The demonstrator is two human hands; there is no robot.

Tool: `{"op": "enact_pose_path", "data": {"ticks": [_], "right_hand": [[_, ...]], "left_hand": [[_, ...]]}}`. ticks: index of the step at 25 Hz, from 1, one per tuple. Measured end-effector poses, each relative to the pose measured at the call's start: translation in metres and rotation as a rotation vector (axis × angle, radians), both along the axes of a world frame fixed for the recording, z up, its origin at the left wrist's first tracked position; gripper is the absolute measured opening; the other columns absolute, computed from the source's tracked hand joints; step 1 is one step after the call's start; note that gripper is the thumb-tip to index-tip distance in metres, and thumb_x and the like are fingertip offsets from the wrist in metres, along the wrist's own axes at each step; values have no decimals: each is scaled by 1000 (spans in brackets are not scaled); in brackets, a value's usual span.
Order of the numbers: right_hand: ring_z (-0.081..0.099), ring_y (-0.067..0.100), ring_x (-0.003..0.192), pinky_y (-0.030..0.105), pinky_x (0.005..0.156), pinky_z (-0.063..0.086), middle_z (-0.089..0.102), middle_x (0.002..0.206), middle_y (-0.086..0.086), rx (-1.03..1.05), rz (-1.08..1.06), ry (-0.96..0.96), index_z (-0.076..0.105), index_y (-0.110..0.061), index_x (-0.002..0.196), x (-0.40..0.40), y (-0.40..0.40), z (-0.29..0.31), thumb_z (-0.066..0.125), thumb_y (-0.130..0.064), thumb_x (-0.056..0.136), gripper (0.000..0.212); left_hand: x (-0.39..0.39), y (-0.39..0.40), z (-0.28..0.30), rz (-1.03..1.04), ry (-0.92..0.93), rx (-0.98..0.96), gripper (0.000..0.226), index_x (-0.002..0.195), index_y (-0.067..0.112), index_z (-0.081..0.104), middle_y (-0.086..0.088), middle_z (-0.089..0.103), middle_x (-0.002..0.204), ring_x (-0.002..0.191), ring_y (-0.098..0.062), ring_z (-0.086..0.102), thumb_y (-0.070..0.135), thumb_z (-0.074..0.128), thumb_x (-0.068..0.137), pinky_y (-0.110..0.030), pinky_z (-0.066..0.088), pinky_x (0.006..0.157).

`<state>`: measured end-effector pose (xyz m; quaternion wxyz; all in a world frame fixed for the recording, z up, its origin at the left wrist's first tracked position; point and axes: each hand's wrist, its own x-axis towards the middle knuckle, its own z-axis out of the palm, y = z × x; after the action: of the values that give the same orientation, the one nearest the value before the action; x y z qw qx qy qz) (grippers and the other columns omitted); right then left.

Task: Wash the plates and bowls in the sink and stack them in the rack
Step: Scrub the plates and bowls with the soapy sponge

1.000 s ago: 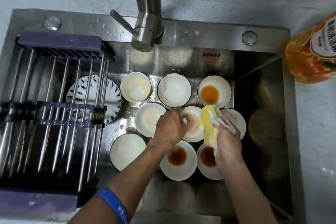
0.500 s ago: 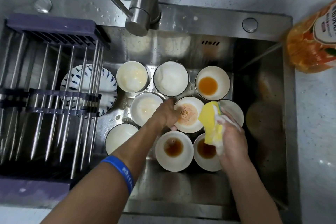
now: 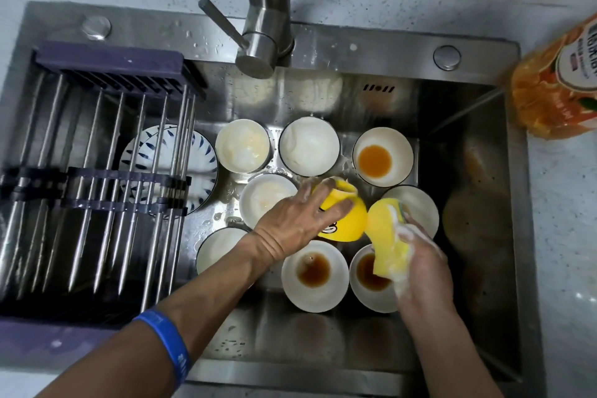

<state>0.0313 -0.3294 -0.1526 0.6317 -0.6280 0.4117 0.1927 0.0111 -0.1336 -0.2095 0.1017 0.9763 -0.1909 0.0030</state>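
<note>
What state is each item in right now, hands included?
Left hand: grips the yellow bowl.
Yellow bowl: lifted, turned over, outside showing.
Right hand: soapy, grips the sponge.
Sponge: yellow, sudsy, against the bowl.
Bowls with brown liquid: upright, unwashed.
Patterned plates: stacked in the sink, under the rack.
Rack: holds no dishes.
Tap: no water running.

Home kitchen, steel sink (image 3: pixel 323 52) under a tap (image 3: pixel 265 19), soiled bowls (image 3: pixel 315 275) inside, speckled counter (image 3: pixel 562 236) around it
</note>
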Motion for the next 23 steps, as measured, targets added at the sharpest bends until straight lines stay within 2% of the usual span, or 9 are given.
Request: {"op": "enact_pose_path", "data": {"ticks": [3, 6, 9, 11, 13, 15, 17, 20, 23], "right_hand": [[62, 26, 102, 34, 77, 49, 66, 108, 5, -50, 7, -42, 72, -21, 108, -5, -2, 1, 68, -18, 76, 32], [63, 20, 103, 30, 85, 49, 65, 110, 9, -217, 182, -390, 64, -21, 91, -9, 14, 9, 73, 5, 77, 32], [57, 17, 106, 26, 88, 47, 61, 113, 9, -537, 751, -803, 62, -12, 84, -5, 36, 9, 77, -2, 70, 22], [56, 30, 102, 34, 82, 50, 66, 105, 9, -780, 1201, -846, 63, -11, 80, 3, 49, 5, 72, -6, 71, 13], [59, 30, 88, 36, 72, 52, 67, 87, 4, -774, 1418, -674, 57, -20, 68, 16, 65, 10, 67, -10, 74, 14], [59, 25, 92, 37, 78, 52, 66, 91, 1, -679, 1379, -646, 61, -21, 71, 25, 70, 9, 65, -15, 78, 10], [55, 29, 110, 37, 89, 50, 63, 112, 6, -791, 1409, -598, 68, -17, 89, 26, 74, 12, 62, -20, 85, 8], [62, 30, 90, 40, 81, 54, 69, 88, 6, -614, 1365, -459, 69, -13, 77, 27, 81, 17, 60, -19, 81, 12], [57, 26, 93, 38, 80, 49, 63, 98, 6, -600, 1125, -612, 64, -12, 90, 27, 85, 5, 60, -19, 87, 8]], "left_hand": [[-1, -10, 9, 292, 145, -316, 88, 141, 28, 33, -6, 33, 134, 117, -34, 53, -13, 62, 68, -39, 56, 64], [-3, -19, 24, 884, 528, -1140, 81, 139, 36, 38, 4, 44, 138, 123, -18, 49, -13, 44, 75, -33, 47, 99], [-6, -31, 37, 1071, 621, -1700, 41, 123, 40, 53, 1, 64, 122, 103, -15, 65, 8, 48, 99, -29, 56, 75], [-5, -31, 41, 1075, 571, -1661, 25, 121, 40, 58, 7, 67, 116, 99, -5, 66, 25, 46, 104, -20, 53, 74], [-6, -32, 38, 1097, 583, -1619, 24, 112, 46, 63, 8, 68, 112, 100, -9, 65, 38, 42, 105, -22, 53, 75], [-6, -34, 41, 1124, 613, -1663, 25, 108, 45, 67, 2, 71, 109, 98, -16, 68, 43, 42, 104, -28, 55, 67], [-1, -33, 49, 1151, 529, -1674, 22, 115, 35, 66, 2, 72, 108, 93, -9, 68, 32, 49, 103, -23, 54, 67], [3, -33, 53, 1208, 497, -1624, 19, 101, 37, 70, 4, 69, 83, 75, -10, 64, 29, 52, 102, -26, 52, 72], [1, -33, 55, 1188, 521, -1506, 21, 105, 49, 66, 8, 72, 111, 103, -6, 67, 33, 53, 100, -25, 51, 90]]}}
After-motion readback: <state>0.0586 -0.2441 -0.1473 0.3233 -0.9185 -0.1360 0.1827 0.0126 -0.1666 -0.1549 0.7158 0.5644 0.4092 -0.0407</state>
